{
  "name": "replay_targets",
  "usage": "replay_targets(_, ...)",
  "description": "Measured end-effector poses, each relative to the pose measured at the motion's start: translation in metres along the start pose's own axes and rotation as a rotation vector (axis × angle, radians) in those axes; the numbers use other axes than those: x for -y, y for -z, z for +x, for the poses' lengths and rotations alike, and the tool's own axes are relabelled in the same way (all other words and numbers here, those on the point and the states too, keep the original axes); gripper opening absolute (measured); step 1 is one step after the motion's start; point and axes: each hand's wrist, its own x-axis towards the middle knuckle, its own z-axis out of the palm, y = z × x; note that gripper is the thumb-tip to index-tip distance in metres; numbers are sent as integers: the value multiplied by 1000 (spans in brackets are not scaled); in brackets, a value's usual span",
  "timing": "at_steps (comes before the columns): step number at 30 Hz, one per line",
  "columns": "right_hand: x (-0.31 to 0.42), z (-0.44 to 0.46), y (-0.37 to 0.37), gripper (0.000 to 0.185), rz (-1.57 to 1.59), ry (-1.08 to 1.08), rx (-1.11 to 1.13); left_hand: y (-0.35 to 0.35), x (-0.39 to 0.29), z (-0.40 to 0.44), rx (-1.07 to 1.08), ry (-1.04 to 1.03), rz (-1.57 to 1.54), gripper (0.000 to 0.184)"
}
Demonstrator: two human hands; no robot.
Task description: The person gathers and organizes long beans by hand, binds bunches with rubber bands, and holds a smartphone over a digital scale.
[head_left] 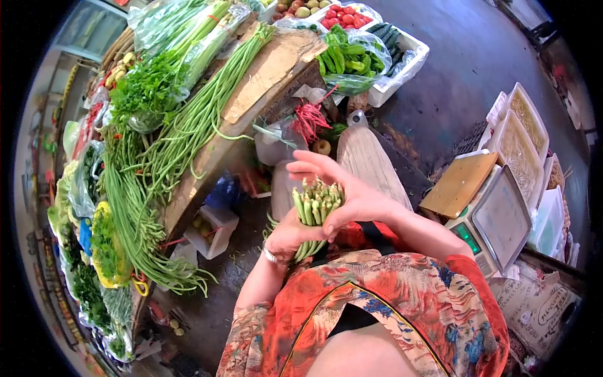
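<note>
A bundle of long beans [318, 204] stands upright in front of my chest, its cut ends facing up towards me. My left hand [290, 237] is wrapped around the bundle from the left, with its thumb across the near side. Below that grip, part of the bean stalks shows, and the rest is hidden. My right hand [352, 191] curves around the right side of the bean ends. Its thumb rests by the front of the bundle, while the other fingers stretch out apart past the far side.
On my left, a stall table [270, 72] carries more long beans [207, 116], leafy celery [147, 94] and bagged greens [110, 245]. Green peppers [348, 56], tomatoes [345, 17] and cucumbers [386, 41] stand ahead. A weighing scale [499, 213] and white trays [524, 135] are on my right.
</note>
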Motion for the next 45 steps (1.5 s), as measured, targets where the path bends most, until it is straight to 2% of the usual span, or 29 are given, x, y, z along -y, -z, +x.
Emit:
replay_targets(1,-3,5,-8,100,22,114,-12,5,5,3,12,-42,76,52)
replay_targets(2,1,7,-10,100,25,115,-7,7,9,3,22,-83,152,46)
replay_targets(4,15,12,-14,87,-481,145,105,5,2,0,-1,-73,240,45)
replay_targets(5,12,11,-19,63,-510,244,41,3,-1,-1,-16,-63,326,43)
replay_targets(6,10,9,-20,63,-512,243,42,2,-2,-2,-16,-65,325,43)
replay_targets(8,4,7,-18,47,-554,197,36,-2,-2,-5,-37,-53,201,41)
replay_targets(9,-1,8,-20,29,-589,289,-41,-3,-3,-6,-54,-25,158,39)
replay_targets(10,-3,8,-19,29,-592,288,-41,-5,-3,-7,-73,3,115,38)
replay_targets(11,-4,8,-18,24,-609,306,-78,-3,-2,-4,-53,-57,273,40)
replay_targets(15,-1,5,-20,11,-614,297,-162,1,-5,1,-7,-73,392,48)
replay_targets(17,2,2,-21,10,-618,264,-166,4,-8,-1,1,-85,421,51)
replay_targets(19,2,1,-22,9,-621,231,-170,12,-8,-3,103,39,352,87)
replay_targets(20,0,0,-22,8,-632,261,-169,12,-8,-4,102,40,351,87)
replay_targets(22,-3,-1,-23,8,-642,290,-169,7,-13,-7,125,7,480,65)
replay_targets(23,-3,-2,-23,9,-637,311,-160,6,-18,-10,125,67,565,70)
replay_targets(26,-1,-5,-25,10,-629,329,-125,7,-17,-10,184,35,607,72)
replay_targets(28,-2,-6,-25,11,-623,325,-99,1,-18,-8,180,30,624,71)
replay_targets(30,-5,-6,-25,12,-641,328,-106,-8,-17,-4,118,113,650,65)
replay_targets(31,-4,-7,-26,12,-642,328,-104,-4,-8,-5,96,-5,696,59)
replay_targets(32,-3,-7,-28,12,-644,319,-95,-2,-2,-6,96,-8,696,59)
replay_targets(34,-3,-6,-28,12,-645,309,-84,2,9,-9,19,-250,865,58)
replay_targets(40,-5,2,-24,15,-639,362,-21,10,35,-8,-82,-200,570,60)
replay_targets(42,4,2,-21,30,-613,224,93,5,30,-6,-91,-200,501,59)
replay_targets(43,10,5,-17,30,-612,224,97,-4,23,1,-112,-256,331,57)
replay_targets(44,17,8,-11,42,-413,149,98,-7,18,4,-132,-311,161,56)
replay_targets(45,22,12,-6,56,-214,74,100,-5,9,-7,-124,-207,324,44)
